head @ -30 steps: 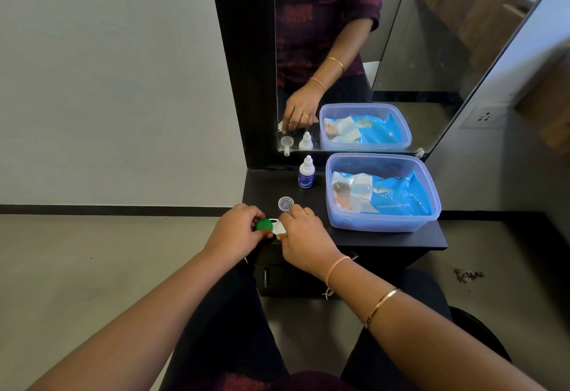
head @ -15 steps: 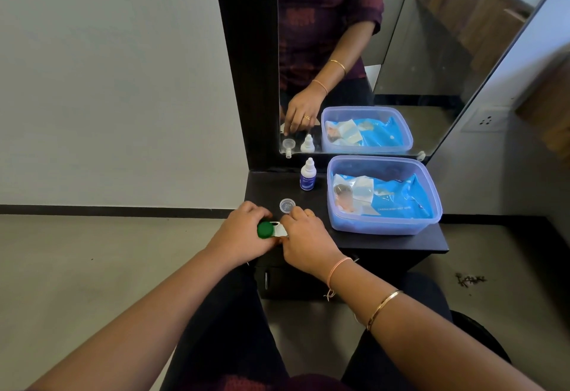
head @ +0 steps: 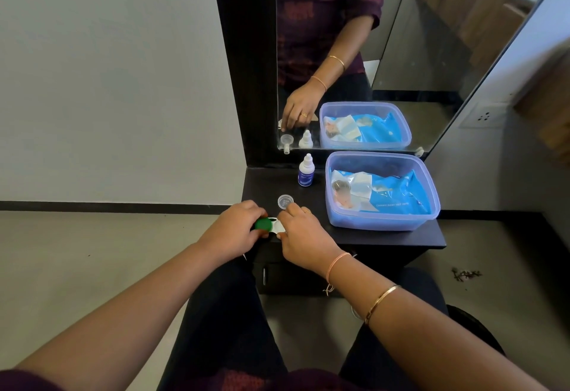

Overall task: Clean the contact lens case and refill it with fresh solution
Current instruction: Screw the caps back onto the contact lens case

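Observation:
The white contact lens case lies at the front left corner of the dark shelf, held between both hands. My left hand grips its green cap. My right hand pinches the white right end of the case. A small clear cap lies upside down on the shelf just behind my right fingers. The solution bottle, white with a blue label, stands uncapped near the mirror.
A translucent blue plastic box holding a blue wipes packet fills the right half of the shelf. A mirror in a dark frame rises behind it. The shelf's front edge lies under my wrists; my knees are below.
The green cap shows more fully between my left fingers now. Both hands stayed at the case with only slight shifts.

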